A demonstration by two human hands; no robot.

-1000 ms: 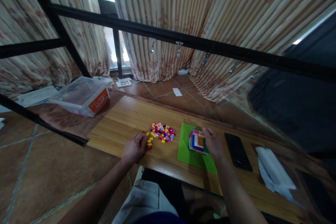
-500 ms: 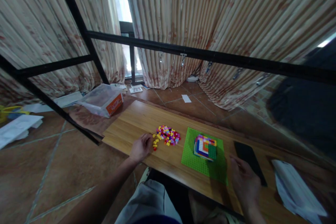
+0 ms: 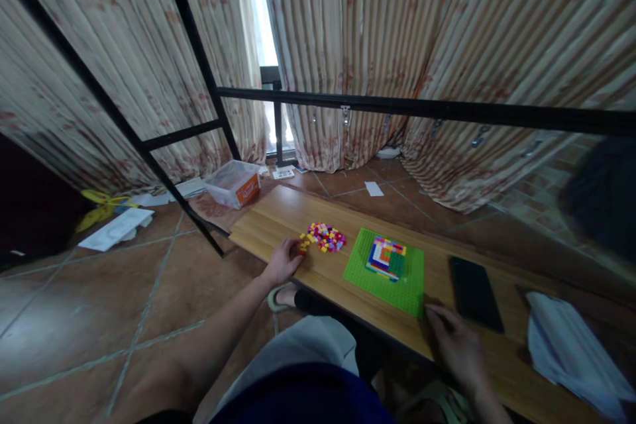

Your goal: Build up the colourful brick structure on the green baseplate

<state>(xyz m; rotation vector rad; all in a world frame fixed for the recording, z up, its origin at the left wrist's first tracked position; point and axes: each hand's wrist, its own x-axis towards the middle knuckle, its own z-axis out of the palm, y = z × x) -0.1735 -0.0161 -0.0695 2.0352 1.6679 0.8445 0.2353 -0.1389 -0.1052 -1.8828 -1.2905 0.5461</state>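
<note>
My left hand (image 3: 284,263) is at the left edge of a loose pile of small toy bricks (image 3: 326,238). Its fingers are bent together beside a few yellow bricks (image 3: 304,243) and a red brick (image 3: 302,253); what lies between the fingertips is hidden. A green baseplate (image 3: 360,265) carries a low, square, layered build of coloured bricks (image 3: 386,258) with nested bands on its top. Close to the baseplate's near right corner, my right hand (image 3: 457,344) is low over the table with fingers loosely curved and apart, holding nothing visible.
On the wooden table (image 3: 278,212), a black phone-like slab (image 3: 476,293) and a white plastic packet (image 3: 571,351) lie to the right. A clear plastic box (image 3: 231,185) stands beyond the left end. A black metal frame (image 3: 397,106) crosses before the curtains (image 3: 348,26).
The view has swung left and tilted. My left hand has moved in to the red and yellow bricks at the pile's edge. My right hand has come nearer the baseplate's corner, its fingers lower.
</note>
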